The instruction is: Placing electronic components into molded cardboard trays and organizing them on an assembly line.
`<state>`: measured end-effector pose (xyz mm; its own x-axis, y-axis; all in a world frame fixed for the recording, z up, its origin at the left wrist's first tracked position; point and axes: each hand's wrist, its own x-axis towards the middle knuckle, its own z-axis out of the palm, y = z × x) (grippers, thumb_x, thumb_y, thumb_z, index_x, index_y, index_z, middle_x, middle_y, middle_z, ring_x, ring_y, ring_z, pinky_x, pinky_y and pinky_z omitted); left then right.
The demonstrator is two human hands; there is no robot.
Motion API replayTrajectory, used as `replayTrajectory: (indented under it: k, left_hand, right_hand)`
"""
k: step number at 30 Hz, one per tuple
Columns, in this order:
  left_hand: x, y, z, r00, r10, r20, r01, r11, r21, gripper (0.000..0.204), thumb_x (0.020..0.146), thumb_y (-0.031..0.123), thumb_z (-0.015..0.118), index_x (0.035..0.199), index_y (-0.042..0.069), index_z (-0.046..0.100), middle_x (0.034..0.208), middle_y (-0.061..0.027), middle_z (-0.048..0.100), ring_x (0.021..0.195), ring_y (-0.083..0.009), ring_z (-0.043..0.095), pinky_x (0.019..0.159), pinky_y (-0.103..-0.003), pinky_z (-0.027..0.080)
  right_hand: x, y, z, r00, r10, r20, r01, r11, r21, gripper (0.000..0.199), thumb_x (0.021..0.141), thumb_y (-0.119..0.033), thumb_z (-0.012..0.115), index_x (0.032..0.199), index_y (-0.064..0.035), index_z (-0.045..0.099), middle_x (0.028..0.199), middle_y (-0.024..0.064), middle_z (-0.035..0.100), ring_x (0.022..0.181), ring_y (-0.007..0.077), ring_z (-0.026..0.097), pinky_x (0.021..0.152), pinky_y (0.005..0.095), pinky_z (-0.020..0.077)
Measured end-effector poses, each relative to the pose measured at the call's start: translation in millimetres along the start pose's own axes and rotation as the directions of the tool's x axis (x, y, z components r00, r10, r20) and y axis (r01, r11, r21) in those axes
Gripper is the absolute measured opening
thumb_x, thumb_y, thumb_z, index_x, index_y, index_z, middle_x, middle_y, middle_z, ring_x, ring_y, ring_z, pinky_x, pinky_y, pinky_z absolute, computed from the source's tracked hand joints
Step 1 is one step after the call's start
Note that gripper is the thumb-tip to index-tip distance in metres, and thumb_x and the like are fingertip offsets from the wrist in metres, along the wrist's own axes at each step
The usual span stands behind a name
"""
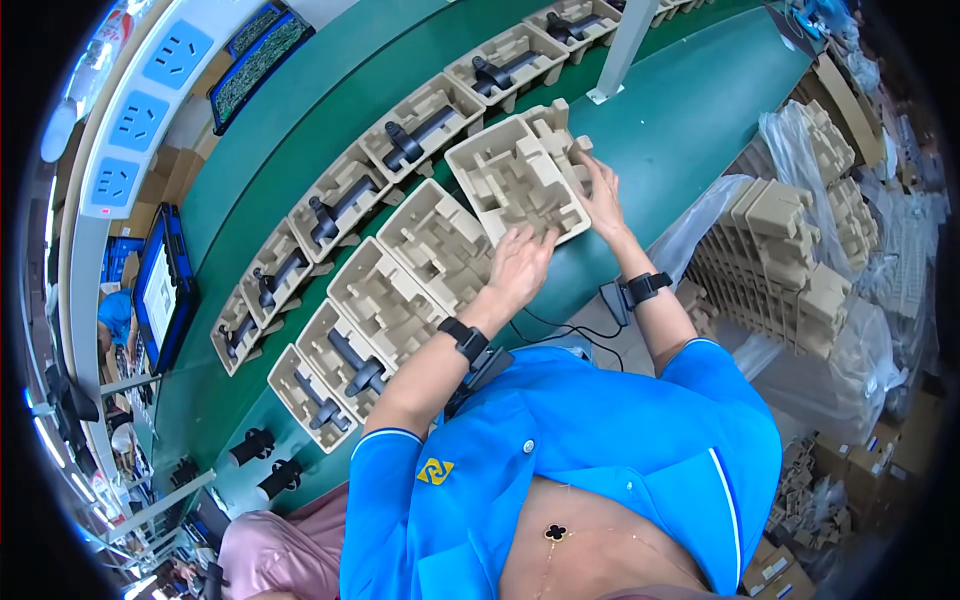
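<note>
Head view shows both hands on one empty moulded pulp tray (515, 180) that lies on the green conveyor belt (690, 110), near its front edge. Left hand (520, 262) rests on the near edge of this tray, fingers spread flat and bent over the rim. Right hand (600, 195) grips the tray's right side, fingers curled around its edge beside a second tray piece (555, 125) that lies tilted just behind. Neither hand is closed into a fist; both are pressed against the tray. Left of it, a near row of trays (385, 300) runs along the belt: two are empty, and two further along each carry a black handle-shaped part (355, 365). Behind it, a far row of trays (400, 140) extends along the belt, each holding one black part. To the right of the person, stacks of empty pulp trays (780, 260) stand in clear plastic bags.
</note>
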<state>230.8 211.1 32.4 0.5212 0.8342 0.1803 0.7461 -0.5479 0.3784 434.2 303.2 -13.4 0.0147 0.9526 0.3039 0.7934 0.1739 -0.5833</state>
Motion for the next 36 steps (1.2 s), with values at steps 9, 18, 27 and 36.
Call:
replayTrajectory:
  k: [9, 18, 27, 36]
  left_hand:
    - [-2.4, 10.2, 5.6, 0.992, -0.125, 0.018, 0.125, 0.992, -0.003, 0.054, 0.070, 0.002, 0.053, 0.124, 0.005, 0.050, 0.080, -0.0123, 0.065, 0.094, -0.0323, 0.058, 0.082, -0.043, 0.047]
    - [4.6, 9.8, -30.9, 0.939, -0.026, 0.344, 0.157, 0.919, -0.361, 0.057, 0.081, 0.007, 0.055, 0.136, 0.002, 0.038, 0.112, -0.0216, 0.058, 0.112, -0.0375, 0.052, 0.092, -0.044, 0.044]
    - [22.2, -8.5, 24.1, 0.983, 0.051, 0.174, 0.058, 0.822, -0.566, 0.067, 0.085, 0.019, 0.060, 0.142, 0.005, 0.029, 0.133, -0.0185, 0.047, 0.125, -0.0316, 0.043, 0.106, -0.043, 0.034]
    - [0.0, -36.5, -3.4, 0.932, 0.004, 0.361, 0.034, 0.995, -0.099, 0.050, 0.086, 0.033, 0.060, 0.130, 0.012, 0.050, 0.129, -0.0099, 0.054, 0.124, -0.0280, 0.043, 0.106, -0.056, 0.022]
  right_hand:
    - [1.6, 47.6, -24.7, 0.997, -0.072, -0.021, 0.075, 0.959, 0.272, 0.067, 0.086, -0.039, 0.064, 0.141, -0.0125, 0.036, 0.128, 0.0143, 0.052, 0.112, 0.0307, 0.052, 0.099, 0.0429, 0.0382]
    - [-2.4, 162.0, -63.3, 0.586, 0.661, 0.468, -0.729, 0.177, 0.661, 0.054, 0.090, -0.044, 0.056, 0.129, -0.0066, 0.050, 0.122, 0.0127, 0.057, 0.106, 0.0215, 0.057, 0.090, 0.0360, 0.0451]
    - [26.9, 86.3, -46.2, 0.873, 0.359, -0.331, -0.361, 0.931, 0.057, 0.061, 0.084, -0.041, 0.065, 0.128, -0.0021, 0.048, 0.119, 0.0197, 0.058, 0.105, 0.0312, 0.058, 0.091, 0.0404, 0.0449]
    - [71.4, 115.5, -75.5, 0.892, 0.162, 0.423, -0.273, 0.937, 0.217, 0.078, 0.079, -0.034, 0.074, 0.140, -0.0038, 0.036, 0.129, 0.0120, 0.053, 0.116, 0.0232, 0.051, 0.100, 0.0352, 0.0398]
